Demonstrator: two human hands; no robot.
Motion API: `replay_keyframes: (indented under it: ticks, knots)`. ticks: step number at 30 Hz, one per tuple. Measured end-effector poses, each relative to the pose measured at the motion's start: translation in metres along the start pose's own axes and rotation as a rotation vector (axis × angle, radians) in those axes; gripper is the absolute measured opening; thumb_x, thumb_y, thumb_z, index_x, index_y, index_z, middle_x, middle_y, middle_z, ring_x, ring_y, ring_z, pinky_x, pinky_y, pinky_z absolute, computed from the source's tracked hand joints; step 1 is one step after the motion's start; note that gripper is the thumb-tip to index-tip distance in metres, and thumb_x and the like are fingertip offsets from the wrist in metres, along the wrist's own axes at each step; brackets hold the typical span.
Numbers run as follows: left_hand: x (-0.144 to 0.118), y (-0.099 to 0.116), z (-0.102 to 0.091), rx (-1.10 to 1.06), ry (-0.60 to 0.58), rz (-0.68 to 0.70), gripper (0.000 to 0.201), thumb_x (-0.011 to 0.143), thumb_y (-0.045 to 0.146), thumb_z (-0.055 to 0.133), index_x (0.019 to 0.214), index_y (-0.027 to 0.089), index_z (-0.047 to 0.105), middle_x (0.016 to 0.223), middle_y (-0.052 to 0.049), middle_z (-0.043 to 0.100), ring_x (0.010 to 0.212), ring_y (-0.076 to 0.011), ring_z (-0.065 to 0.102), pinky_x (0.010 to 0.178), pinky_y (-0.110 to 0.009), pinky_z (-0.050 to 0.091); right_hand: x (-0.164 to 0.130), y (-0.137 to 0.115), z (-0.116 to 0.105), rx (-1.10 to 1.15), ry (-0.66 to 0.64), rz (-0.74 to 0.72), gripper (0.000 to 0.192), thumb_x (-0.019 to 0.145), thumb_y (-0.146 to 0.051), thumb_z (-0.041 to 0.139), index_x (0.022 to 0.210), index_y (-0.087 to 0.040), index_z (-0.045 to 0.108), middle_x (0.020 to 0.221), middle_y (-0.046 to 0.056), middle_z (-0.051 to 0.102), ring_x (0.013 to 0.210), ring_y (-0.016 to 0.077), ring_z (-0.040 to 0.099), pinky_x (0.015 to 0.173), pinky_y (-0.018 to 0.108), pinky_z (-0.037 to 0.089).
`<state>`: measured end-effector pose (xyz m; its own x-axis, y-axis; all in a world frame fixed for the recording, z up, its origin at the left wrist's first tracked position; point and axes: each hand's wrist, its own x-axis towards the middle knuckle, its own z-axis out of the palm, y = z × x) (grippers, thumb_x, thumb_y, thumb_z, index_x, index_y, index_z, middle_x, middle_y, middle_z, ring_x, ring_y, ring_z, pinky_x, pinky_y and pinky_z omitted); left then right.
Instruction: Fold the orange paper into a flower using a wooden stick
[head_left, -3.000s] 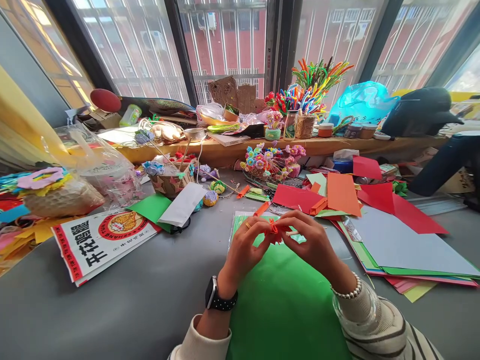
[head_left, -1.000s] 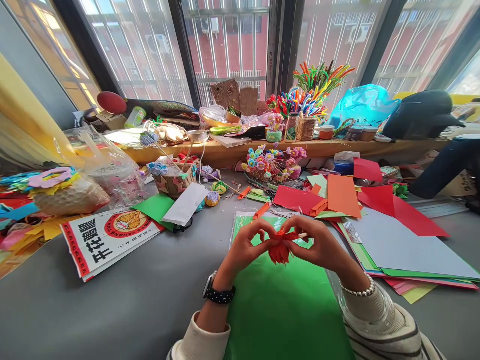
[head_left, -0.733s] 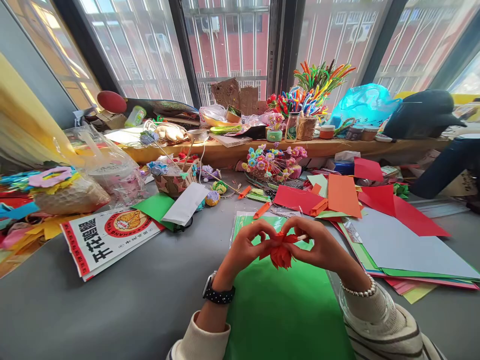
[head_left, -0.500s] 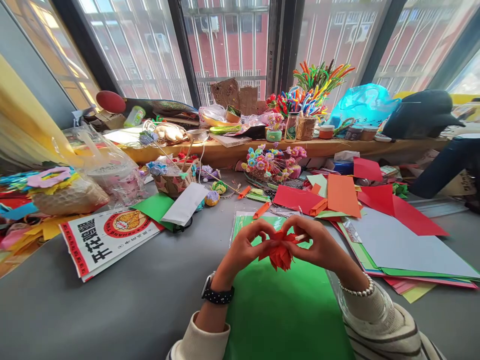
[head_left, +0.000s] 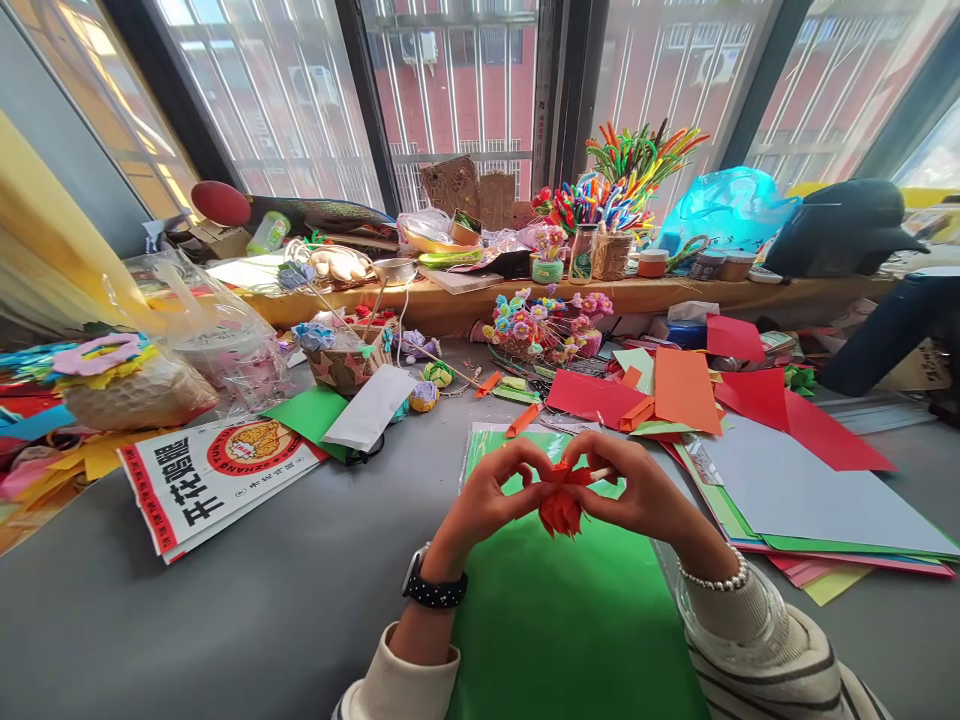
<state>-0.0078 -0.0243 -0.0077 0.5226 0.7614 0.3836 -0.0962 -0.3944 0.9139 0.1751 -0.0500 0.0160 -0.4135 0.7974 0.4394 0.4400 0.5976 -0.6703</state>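
A red paper flower (head_left: 561, 512) with pointed, layered petals is held between both hands above a green sheet (head_left: 570, 620). My left hand (head_left: 499, 490) pinches its left side between thumb and fingers. From the right, my right hand (head_left: 628, 490) grips the flower the same way, and a thin pale stick (head_left: 601, 474) shows between its fingers. The fingertips cover part of the petals. Just beyond the hands lies a small folded orange paper strip (head_left: 523, 420).
To the right are red paper (head_left: 600, 398), orange paper (head_left: 686, 390) and a stack of white and coloured sheets (head_left: 825, 500). A printed paper bag (head_left: 225, 480) lies left. Behind stand a basket of paper flowers (head_left: 349, 365), small crocheted-looking flowers (head_left: 536, 325) and pipe cleaners (head_left: 619, 200).
The flower has turned slightly in my fingers, and its petals on the left stick out less. Both hands stay in nearly the same place.
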Motion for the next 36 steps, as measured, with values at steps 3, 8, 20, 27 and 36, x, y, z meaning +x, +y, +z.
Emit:
replay_keyframes:
  ticks: [3,8,20,27,36]
  knots:
    - [0.0001,0.0006,-0.0001,0.003,-0.011,-0.005,0.010,0.075,0.023,0.058,0.082,0.016,0.057,0.080,-0.003,0.055,0.076,-0.0126,0.052,0.065,-0.023,0.040,-0.0007,0.0010,0.0001,0.023,-0.018,0.017,0.016,0.072,-0.014,0.052,0.087,-0.019,0.050,0.080,0.002,0.059,0.067,0.0114,0.055,0.055,0.021,0.047]
    - [0.0002,0.0016,0.0002,0.009,-0.012,-0.014,0.011,0.075,0.024,0.058,0.081,0.015,0.056,0.080,-0.004,0.055,0.075,-0.0133,0.052,0.063,-0.024,0.041,-0.0009,0.0021,0.0002,0.001,-0.010,0.031,0.013,0.073,-0.017,0.054,0.086,-0.019,0.051,0.079,0.002,0.060,0.066,0.0122,0.056,0.053,0.022,0.047]
    - [0.0002,0.0007,0.0001,-0.020,-0.005,-0.016,0.009,0.075,0.023,0.057,0.082,0.016,0.055,0.080,-0.003,0.053,0.077,-0.0126,0.051,0.065,-0.023,0.040,0.0000,0.0015,0.0005,-0.003,0.003,0.041,0.012,0.072,-0.016,0.054,0.083,-0.018,0.051,0.071,0.000,0.058,0.058,0.0097,0.052,0.047,0.019,0.043]
    - [0.0008,-0.0018,0.0019,0.015,0.041,0.020,0.008,0.076,0.023,0.056,0.081,0.016,0.055,0.080,-0.003,0.053,0.077,-0.0130,0.050,0.064,-0.023,0.040,0.0003,0.0018,0.0049,0.025,0.034,0.050,0.015,0.070,-0.011,0.053,0.083,-0.018,0.051,0.079,0.002,0.059,0.068,0.0122,0.057,0.055,0.022,0.049]
    - [0.0016,-0.0004,-0.0010,0.111,0.031,0.045,0.008,0.075,0.022,0.058,0.079,0.015,0.057,0.079,-0.004,0.057,0.075,-0.0126,0.052,0.064,-0.023,0.042,-0.0002,0.0042,0.0046,-0.023,0.036,-0.015,0.015,0.070,-0.012,0.054,0.083,-0.020,0.052,0.080,0.002,0.061,0.070,0.0126,0.058,0.055,0.021,0.049]
